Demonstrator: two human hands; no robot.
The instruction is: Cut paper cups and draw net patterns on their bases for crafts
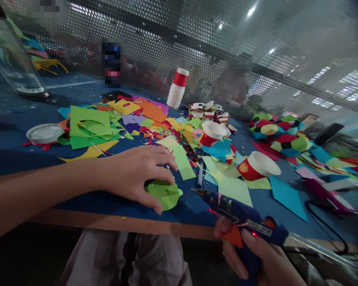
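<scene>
My left hand (pixel 150 169) reaches over a rounded light-green piece of paper (pixel 163 194) near the table's front edge. Its thumb and fingers are apart, arched around the paper; whether a fingertip touches it I cannot tell. In my right hand (pixel 256 254) is a blue hot glue gun (pixel 241 214), gripped by its handle. A finger lies at the orange trigger (pixel 235 237), and a small red light glows on the body. The nozzle points left, toward the green paper but apart from it. A clear glue stick (pixel 319 248) sticks out of the back.
Coloured paper scraps cover the blue table (pixel 6 157). Paper cups stand about: a tall stack (pixel 178 88), one cup (pixel 211 134) and a tilted cup (pixel 258 166). At right lie patchwork paper balls (pixel 290 143), a purple device (pixel 328 194) and a black cable (pixel 323 226). A glass bottle (pixel 16 59) stands left.
</scene>
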